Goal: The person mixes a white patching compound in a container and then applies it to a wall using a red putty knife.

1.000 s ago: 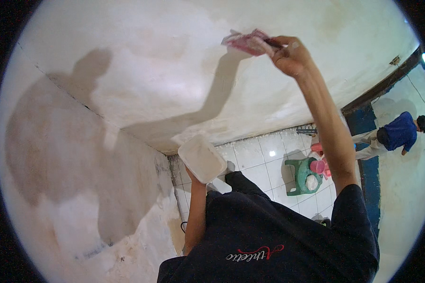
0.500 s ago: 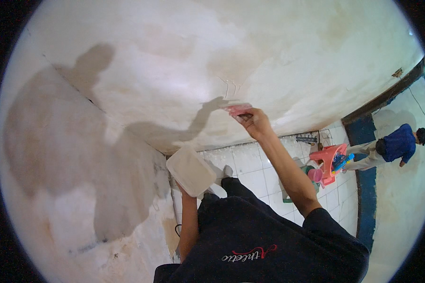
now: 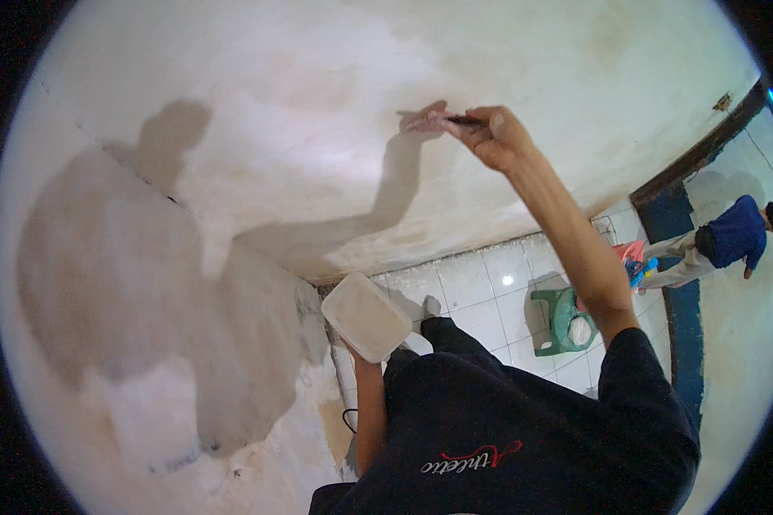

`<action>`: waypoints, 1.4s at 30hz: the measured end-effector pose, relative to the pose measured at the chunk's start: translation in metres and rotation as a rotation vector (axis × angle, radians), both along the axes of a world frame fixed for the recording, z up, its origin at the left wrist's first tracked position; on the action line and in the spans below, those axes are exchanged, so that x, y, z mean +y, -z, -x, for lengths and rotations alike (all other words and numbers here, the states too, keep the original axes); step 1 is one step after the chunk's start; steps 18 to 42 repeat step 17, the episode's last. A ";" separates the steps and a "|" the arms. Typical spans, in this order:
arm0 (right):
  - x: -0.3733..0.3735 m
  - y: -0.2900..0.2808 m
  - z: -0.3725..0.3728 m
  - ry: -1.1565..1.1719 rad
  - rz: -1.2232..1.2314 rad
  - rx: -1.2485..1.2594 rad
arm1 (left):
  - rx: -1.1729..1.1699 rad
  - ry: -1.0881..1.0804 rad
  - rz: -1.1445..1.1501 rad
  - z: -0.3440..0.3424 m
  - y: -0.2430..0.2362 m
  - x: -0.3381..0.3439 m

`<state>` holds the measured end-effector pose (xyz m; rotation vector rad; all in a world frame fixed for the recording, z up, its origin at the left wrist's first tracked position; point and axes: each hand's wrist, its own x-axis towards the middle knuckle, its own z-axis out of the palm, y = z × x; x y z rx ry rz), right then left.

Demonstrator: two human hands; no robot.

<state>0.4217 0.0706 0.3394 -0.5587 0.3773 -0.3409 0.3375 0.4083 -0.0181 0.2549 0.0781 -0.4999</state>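
My right hand (image 3: pixel 496 139) is raised in front of the pale, patchy wall (image 3: pixel 318 94), closed round the dark handle of a putty knife. The putty knife (image 3: pixel 434 123) has a reddish, smeared blade that lies at the wall surface, with its shadow close by. Low at the left, my left hand (image 3: pixel 355 350) supports a rectangular plastic tub (image 3: pixel 368 318) from beneath and behind, and most of its fingers are hidden. Inside the tub the surface looks pale beige. It is held near the corner where two walls meet.
White floor tiles (image 3: pixel 464 300) run along the wall's foot. A green stool (image 3: pixel 551 322) stands right of my legs, with a pink plastic thing (image 3: pixel 629 251) partly behind my right arm. Farther right, a person in a blue shirt (image 3: pixel 737 232) stands by a blue-painted strip (image 3: pixel 683 335).
My right hand and the putty knife have moved upward along the wall. Raised pale streaks seen there before no longer show. The view has shifted, and more of the green stool appears.
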 end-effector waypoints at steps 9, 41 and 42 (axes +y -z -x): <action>-0.006 -0.104 0.027 -0.086 0.181 -0.262 | 0.040 0.067 -0.022 -0.022 0.006 -0.017; -0.012 -0.057 0.064 -0.400 0.198 -0.613 | 0.041 0.010 0.038 -0.024 0.046 0.015; -0.012 -0.057 0.064 -0.400 0.198 -0.613 | 0.041 0.010 0.038 -0.024 0.046 0.015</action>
